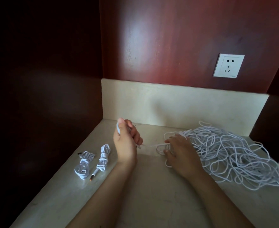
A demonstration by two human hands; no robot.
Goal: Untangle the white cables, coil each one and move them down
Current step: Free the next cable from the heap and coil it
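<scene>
A pale stone counter [152, 199] met a dark red wall, with a white socket [228, 65] above the tangle of white cables [234, 150]. Left of the tangle, the left hand [125, 140] curled its fingers round one strand [150, 145]. The right hand [179, 148] rested on the tangle's edge, fingers spread, apparently gripping nothing. Two coiled cables [84, 163] lay farther left.
</scene>
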